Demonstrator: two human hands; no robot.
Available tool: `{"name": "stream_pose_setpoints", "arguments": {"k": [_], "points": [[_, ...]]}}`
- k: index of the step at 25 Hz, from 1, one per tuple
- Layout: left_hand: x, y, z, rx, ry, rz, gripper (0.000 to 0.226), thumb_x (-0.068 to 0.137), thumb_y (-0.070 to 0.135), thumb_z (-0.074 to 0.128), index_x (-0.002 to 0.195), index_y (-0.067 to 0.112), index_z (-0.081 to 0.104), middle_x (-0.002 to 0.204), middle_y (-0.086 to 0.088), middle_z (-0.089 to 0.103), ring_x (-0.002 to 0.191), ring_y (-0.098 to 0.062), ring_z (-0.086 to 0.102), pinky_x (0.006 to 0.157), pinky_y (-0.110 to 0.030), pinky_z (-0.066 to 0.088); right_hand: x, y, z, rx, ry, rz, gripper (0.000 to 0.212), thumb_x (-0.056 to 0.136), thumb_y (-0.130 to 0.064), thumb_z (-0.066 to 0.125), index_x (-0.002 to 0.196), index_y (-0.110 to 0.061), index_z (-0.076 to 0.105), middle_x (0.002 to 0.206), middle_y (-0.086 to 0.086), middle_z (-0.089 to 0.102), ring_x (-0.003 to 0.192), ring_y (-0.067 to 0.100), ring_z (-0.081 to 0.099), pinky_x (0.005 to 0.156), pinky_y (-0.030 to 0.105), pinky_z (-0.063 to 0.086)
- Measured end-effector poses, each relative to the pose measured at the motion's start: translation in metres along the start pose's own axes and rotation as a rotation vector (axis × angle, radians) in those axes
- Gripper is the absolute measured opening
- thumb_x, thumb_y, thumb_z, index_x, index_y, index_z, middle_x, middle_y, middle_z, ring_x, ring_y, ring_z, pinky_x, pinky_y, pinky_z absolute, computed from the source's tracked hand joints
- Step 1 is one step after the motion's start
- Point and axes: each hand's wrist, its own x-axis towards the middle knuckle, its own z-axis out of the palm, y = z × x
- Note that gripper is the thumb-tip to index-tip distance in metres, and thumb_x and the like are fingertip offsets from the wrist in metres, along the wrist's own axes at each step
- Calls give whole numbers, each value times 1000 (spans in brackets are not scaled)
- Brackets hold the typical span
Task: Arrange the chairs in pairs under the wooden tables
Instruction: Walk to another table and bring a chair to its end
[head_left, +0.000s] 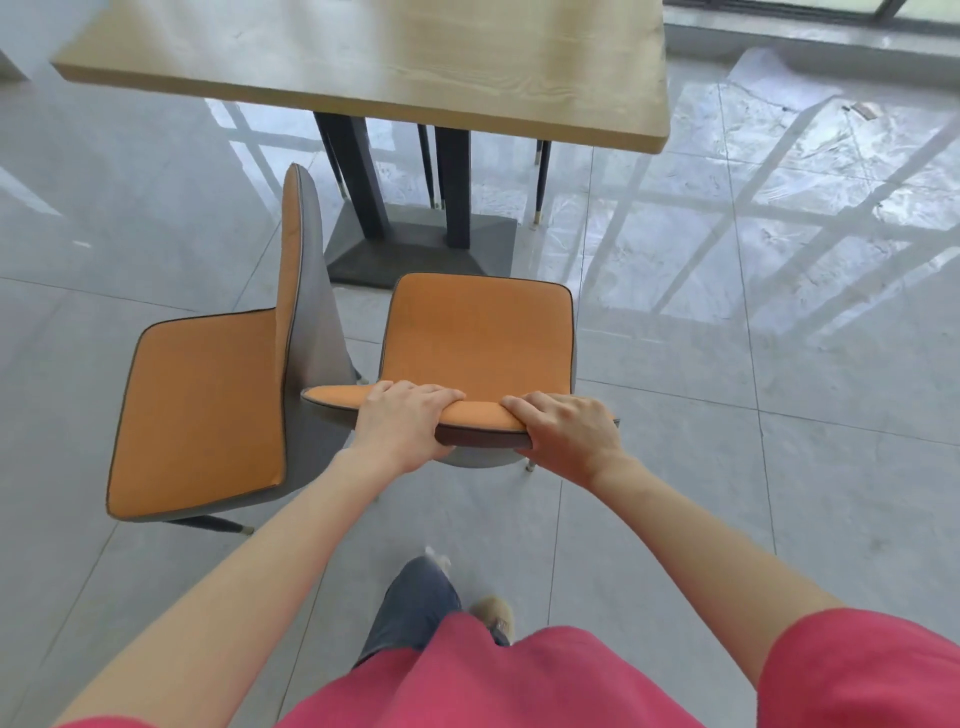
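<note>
Before the wooden table | both arms outstretched | left hand, right hand gripping chair backrest top

Both hands gripping top edge of orange chair's backrest: left hand, right hand. Chair facing wooden worktop. Second orange chair standing just left, turned sideways.
</note>
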Motion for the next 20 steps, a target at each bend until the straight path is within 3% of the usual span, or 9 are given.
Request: {"name": "stream_pose_setpoints", "arguments": {"k": [5,12,20], "points": [[59,-16,-18,-7,-20,-19,52,87,41,56,137,37,41,139,9,53,125,-22,50,103,-40,34,53,35,11,-23,-32,11,46,37,-26,88,80,-19,73,56,-2,67,41,19,63,31,17,39],[162,-61,-59,25,-61,16,49,88,42,57,135,39,43,134,6,57,120,-24,53,101,-42,37,148,75,30,-21,-24,89,41,39,-25,89,76,-19,73,51,-3,63,36,20,60,33,16,38],[226,-98,-84,37,-106,84,49,88,44,57,135,39,43,132,5,59,118,-25,54,100,-44,39,212,96,43,-24,-55,129,41,39,-27,90,75,-20,72,50,-3,62,35,18,58,33,15,36]]}}
